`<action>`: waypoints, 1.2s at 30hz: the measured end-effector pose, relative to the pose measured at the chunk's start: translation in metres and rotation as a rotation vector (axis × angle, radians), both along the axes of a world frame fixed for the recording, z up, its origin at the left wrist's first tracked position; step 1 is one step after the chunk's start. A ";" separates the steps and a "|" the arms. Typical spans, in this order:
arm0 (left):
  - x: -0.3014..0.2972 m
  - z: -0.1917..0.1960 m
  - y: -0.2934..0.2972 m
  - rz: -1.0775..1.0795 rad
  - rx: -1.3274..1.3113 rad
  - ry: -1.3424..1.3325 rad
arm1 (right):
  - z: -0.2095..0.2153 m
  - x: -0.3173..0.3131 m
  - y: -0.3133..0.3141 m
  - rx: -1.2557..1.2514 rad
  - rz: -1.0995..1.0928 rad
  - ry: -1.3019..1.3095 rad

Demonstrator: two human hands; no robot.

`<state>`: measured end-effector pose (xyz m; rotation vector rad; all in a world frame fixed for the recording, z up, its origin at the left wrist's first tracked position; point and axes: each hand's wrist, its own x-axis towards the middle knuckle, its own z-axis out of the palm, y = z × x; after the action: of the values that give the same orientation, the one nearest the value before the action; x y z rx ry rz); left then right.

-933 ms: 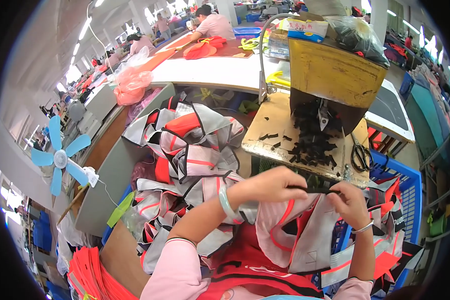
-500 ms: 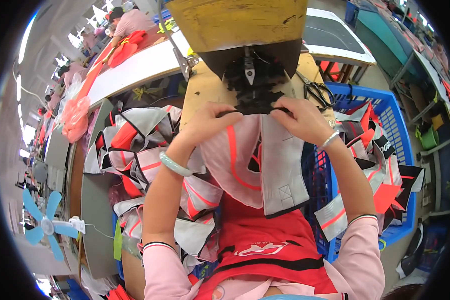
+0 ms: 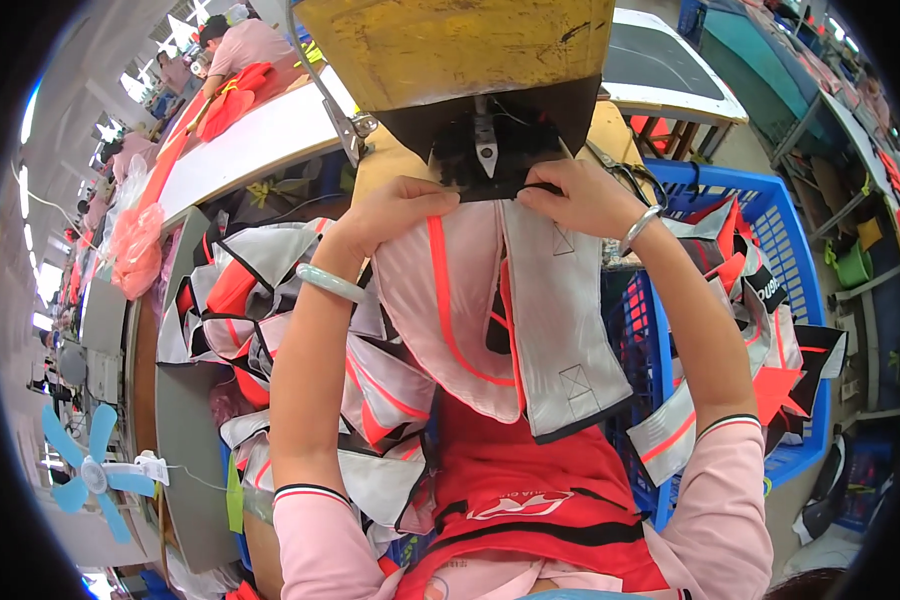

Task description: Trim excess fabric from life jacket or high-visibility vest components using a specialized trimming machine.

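A grey fabric piece point(image 3: 454, 290) with an orange-red stripe and black edging hangs down from both hands toward my lap. My left hand point(image 3: 400, 212) pinches its black top edge at the left. My right hand point(image 3: 585, 205) pinches the same edge at the right, above a broad grey strap point(image 3: 567, 330) with a stitched crossed box. The edge lies just in front of a sewing machine point(image 3: 470, 50) with a worn yellow head. A pointed metal part point(image 3: 487, 150) of the machine hangs between and beyond my hands. Black material below it hides where the edge meets the machine.
A heap of similar grey pieces point(image 3: 380, 385) lies at my left. On the right, a blue plastic basket point(image 3: 805, 270) holds more. Black-handled scissors point(image 3: 638, 180) lie on the machine table. A small blue fan point(image 3: 93, 475) stands far left; a person in pink point(image 3: 250, 48) sits farther off.
Both hands have moved a little farther forward, closer to the machine, with the fabric edge still pinched. The grey strap now shows more of its length.
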<state>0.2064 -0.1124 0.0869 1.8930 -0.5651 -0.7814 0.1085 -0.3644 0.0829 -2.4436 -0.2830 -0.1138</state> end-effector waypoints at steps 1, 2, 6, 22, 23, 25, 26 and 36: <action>0.002 0.000 -0.002 0.023 0.011 0.011 | -0.001 0.003 -0.001 -0.001 -0.005 0.003; 0.005 -0.001 -0.004 0.019 0.010 0.013 | -0.003 0.006 -0.002 -0.005 0.001 -0.002; 0.013 -0.002 -0.004 0.049 0.034 -0.006 | -0.005 0.017 -0.004 -0.021 0.022 0.000; 0.017 0.001 -0.004 0.108 -0.084 0.066 | 0.002 0.020 -0.005 0.087 -0.009 0.039; 0.018 0.002 -0.005 0.110 -0.083 0.066 | 0.001 0.023 -0.006 0.079 -0.006 0.012; 0.019 0.003 -0.008 0.132 -0.052 0.037 | -0.001 0.025 -0.007 0.071 -0.002 -0.014; 0.018 0.003 -0.008 0.134 -0.052 0.037 | -0.003 0.025 -0.007 0.076 -0.010 -0.028; 0.022 -0.003 0.003 0.106 -0.035 0.009 | -0.006 0.024 -0.016 0.217 -0.065 0.060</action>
<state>0.2285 -0.1091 0.0843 1.8706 -0.4652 -0.7067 0.1323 -0.3804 0.0767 -2.2364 -0.1563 -0.0945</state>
